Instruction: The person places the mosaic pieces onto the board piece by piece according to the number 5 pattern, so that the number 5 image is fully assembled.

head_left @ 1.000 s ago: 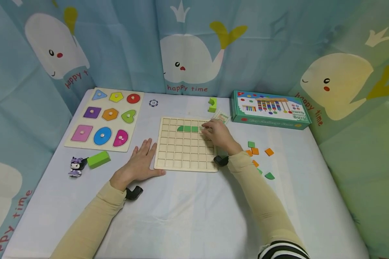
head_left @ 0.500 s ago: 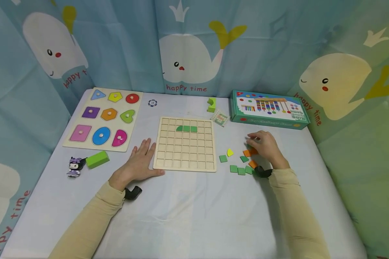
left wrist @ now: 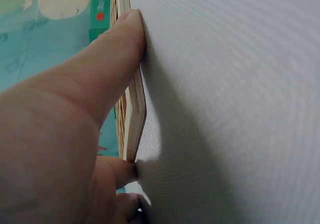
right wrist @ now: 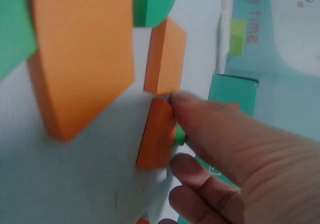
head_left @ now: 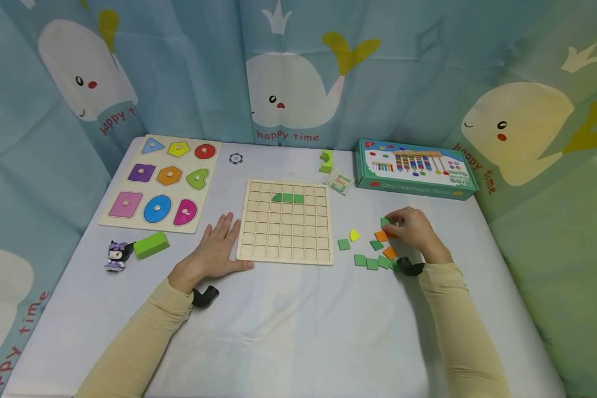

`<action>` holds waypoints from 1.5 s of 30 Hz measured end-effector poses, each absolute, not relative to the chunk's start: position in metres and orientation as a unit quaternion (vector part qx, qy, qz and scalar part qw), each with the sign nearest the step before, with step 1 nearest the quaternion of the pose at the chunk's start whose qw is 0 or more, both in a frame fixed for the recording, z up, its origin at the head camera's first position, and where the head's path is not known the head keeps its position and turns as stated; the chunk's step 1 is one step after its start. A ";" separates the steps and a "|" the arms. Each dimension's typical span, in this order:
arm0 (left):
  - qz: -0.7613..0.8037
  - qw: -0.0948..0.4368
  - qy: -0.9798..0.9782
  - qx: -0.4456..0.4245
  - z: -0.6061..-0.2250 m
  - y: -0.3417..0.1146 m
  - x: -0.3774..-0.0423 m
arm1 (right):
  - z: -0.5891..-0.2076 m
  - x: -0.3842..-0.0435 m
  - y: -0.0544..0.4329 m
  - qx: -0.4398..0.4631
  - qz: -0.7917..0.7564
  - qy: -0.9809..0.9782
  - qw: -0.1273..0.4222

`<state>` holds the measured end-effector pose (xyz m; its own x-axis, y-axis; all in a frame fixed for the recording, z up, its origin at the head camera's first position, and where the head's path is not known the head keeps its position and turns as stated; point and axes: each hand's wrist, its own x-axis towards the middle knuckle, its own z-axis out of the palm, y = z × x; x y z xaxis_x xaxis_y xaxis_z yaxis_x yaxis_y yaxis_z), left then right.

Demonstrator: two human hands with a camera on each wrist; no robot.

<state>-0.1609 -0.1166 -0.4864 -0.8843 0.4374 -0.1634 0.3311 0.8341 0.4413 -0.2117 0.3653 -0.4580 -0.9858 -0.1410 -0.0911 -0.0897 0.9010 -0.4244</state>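
Note:
A wooden grid board [head_left: 285,232] lies mid-table, with a green quarter-round tile [head_left: 277,197] and two green square tiles [head_left: 293,198] in its second row. My left hand [head_left: 215,251] rests spread at the board's lower left corner, thumb along the front edge and fingers beside the left edge; the left wrist view shows the thumb [left wrist: 112,59] against the board's side. To the right of the board, my right hand [head_left: 415,229] pinches a green square tile [head_left: 385,221] between thumb and fingers, just beyond some orange square tiles [head_left: 381,236]. In the right wrist view the thumb partly hides this green tile [right wrist: 179,135].
Several loose tiles lie around the right hand, among them a yellow quarter-round tile [head_left: 354,235]. Behind are a pattern card [head_left: 339,182], a green game box [head_left: 415,168] and a notched green block [head_left: 326,161]. A shape puzzle [head_left: 159,185], green block [head_left: 151,245] and figurine [head_left: 116,256] stand left.
My right hand has left the board's upper right area, moved right to the loose tiles and closed its fingertips on a green square tile. The left hand has stayed in place.

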 end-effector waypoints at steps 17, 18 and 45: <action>0.203 0.124 0.950 0.201 -0.485 -0.116 -0.160 | -0.454 -0.231 0.315 -0.136 -0.262 0.956 0.006; 0.204 0.124 0.950 0.200 -0.485 -0.116 -0.160 | -0.453 -0.234 0.307 -0.144 -0.267 0.953 0.009; 0.203 0.128 0.950 0.200 -0.489 -0.116 -0.161 | -0.462 -0.283 0.199 -0.207 -0.167 0.964 0.021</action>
<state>-0.1613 -0.1163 -0.4890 -0.8876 0.4315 -0.1612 0.3276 0.8374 0.4376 -0.2829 0.1991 -0.4622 -0.9131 -0.4068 0.0286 -0.3927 0.8583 -0.3302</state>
